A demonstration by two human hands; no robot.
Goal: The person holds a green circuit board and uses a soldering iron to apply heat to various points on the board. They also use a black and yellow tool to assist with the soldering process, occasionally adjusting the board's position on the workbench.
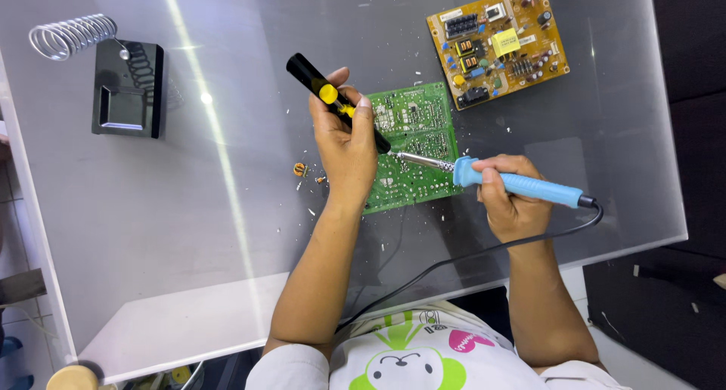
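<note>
two hands at a green circuit board

the left hand [344,152] is closed around a black pump tool [336,101] with a yellow button, a slim tube held slanted, its lower tip down on the green circuit board [414,144]; the thumb lies beside the yellow button; the right hand [514,201] is wrapped tight round the smooth blue plastic handle of a soldering iron [518,182], whose thin metal shaft points left and meets the board close to the pump's tip; whether the two tips touch each other is hard to tell from here; a black cord [469,255] runs from the handle's back end, curving down across the table towards the person's body.

the board lies flat near the middle of a glossy, clear-topped table [189,231], its green face dotted with fine silvery solder points; small pale scraps and a tiny orange part [300,169] are scattered just left of it; a second board [497,44], yellow-brown and crowded with blocky parts, sits apart at the upper right, tilted; at the far left stands a black square stand [127,89] with a coiled wire holder [72,36] of shiny metal springing from it; the person wears a white shirt [412,352] with a green cartoon print.
</note>
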